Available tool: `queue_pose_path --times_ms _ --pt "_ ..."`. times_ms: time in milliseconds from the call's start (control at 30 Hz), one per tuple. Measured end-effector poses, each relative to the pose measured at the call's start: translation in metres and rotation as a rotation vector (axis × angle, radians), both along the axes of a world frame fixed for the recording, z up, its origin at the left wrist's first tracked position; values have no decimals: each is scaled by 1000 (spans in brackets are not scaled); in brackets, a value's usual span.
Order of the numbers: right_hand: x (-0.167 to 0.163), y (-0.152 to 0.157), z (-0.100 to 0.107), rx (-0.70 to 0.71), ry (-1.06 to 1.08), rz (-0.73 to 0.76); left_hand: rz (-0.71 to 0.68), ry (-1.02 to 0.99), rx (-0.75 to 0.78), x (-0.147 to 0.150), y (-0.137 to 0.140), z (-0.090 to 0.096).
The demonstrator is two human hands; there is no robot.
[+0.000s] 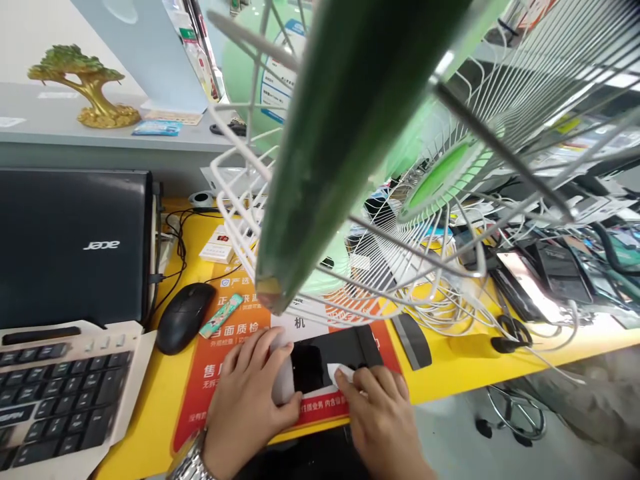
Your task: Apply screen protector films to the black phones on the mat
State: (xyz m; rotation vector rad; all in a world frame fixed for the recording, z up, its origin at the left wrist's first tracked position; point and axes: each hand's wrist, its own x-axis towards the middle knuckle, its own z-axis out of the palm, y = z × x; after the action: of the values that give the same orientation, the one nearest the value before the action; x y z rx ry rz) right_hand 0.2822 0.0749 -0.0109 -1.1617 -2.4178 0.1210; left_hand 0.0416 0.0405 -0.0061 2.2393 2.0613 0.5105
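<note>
A dark, glossy phone [313,363] lies flat on a red and orange printed mat [193,400]. My left hand [255,383] grips its left end, thumb at the near edge and fingers at the far edge. The screen looks pale there; whether by reflection or a cover, I cannot tell. Pinched in my right hand [380,407] is a small white wipe [340,373], pressed on the right part of the screen. A flat black piece [369,340] sits along the phone's far right; my fingers partly hide that end.
A large green fan [310,167] with white wire guards hangs close in front. Left are a black mouse [185,317], a keyboard [75,393], an Acer laptop [75,247] and a green packet [221,315]. Right are a dark strip [411,340], scissors [513,327], white cables [440,313] and several phones.
</note>
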Motion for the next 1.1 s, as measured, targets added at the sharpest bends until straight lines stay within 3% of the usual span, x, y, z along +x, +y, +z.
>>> queue_pose_path --times_ms 200,333,600,667,833,1000,1100 --pt "32 13 1 88 -58 -121 8 -16 -17 0 -1 0" --pt "33 14 -2 78 -49 -156 13 -23 -19 1 -1 0" --pt "43 17 2 -92 327 -171 12 -27 -30 0 0 1" --pt "40 18 0 -109 338 -156 14 -28 -26 0 -1 1" --pt "17 7 -4 64 162 -59 19 -31 -37 1 -1 1" --pt "8 -5 1 59 154 135 2 -10 -12 1 -2 1" --pt "24 5 3 106 224 60 1 -8 -12 1 -2 2"
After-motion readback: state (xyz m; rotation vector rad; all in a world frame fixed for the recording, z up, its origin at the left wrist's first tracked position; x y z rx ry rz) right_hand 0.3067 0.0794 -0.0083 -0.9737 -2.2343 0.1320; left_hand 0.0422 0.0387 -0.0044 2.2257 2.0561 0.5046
